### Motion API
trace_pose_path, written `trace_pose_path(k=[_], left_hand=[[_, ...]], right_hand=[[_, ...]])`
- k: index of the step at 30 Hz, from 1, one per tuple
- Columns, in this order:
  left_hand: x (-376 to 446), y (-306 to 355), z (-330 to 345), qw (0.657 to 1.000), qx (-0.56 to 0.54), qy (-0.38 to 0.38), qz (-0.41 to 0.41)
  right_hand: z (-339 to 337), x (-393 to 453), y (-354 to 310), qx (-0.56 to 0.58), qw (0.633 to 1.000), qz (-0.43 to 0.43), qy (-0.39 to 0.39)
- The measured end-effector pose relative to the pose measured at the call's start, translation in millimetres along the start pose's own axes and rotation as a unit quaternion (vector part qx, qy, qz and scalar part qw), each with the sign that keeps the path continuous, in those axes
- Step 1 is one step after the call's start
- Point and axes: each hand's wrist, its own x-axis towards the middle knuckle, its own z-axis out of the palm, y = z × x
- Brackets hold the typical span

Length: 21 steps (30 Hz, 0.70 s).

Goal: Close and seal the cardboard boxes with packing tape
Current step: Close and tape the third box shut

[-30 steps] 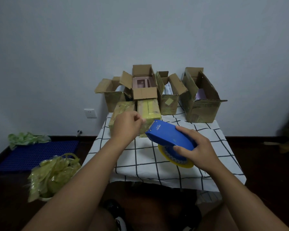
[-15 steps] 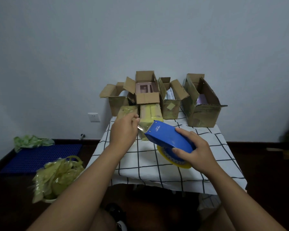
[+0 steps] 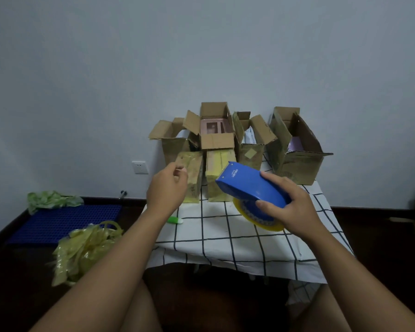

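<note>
Head view: the right hand (image 3: 290,207) grips a blue tape dispenser (image 3: 250,185) from above, fingers and thumb curled round its body, with the yellow roll of packing tape (image 3: 256,218) showing beneath it, held above the checked worktop (image 3: 225,233). The left hand (image 3: 167,190) is raised just in front of a sealed, tape-wrapped box (image 3: 192,178); its fingertips are drawn together, but whether they pinch a tape end I cannot tell. A second taped box (image 3: 217,173) stands beside the first. Behind them, against the wall, four cardboard boxes stand with flaps open: a left one (image 3: 171,144), a middle one (image 3: 216,137), a narrow one (image 3: 249,149) and a large right one (image 3: 297,159). A small green object (image 3: 175,220) lies on the worktop near the left wrist.
</note>
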Motion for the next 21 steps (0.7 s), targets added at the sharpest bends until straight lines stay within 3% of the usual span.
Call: trace_pose_path(k=[14,21], left_hand=[[100.2,-55.8,33.4,0.999,-0.040,-0.008,0.030],[160.0,-91.6,62.9,0.998,0.012,-0.034,0.060]], right_hand=[[25.3,137.8,-14.0,0.061,0.998,0.008,-0.012],[56.7,212.1,13.6,0.072,0.996,0.027,-0.040]])
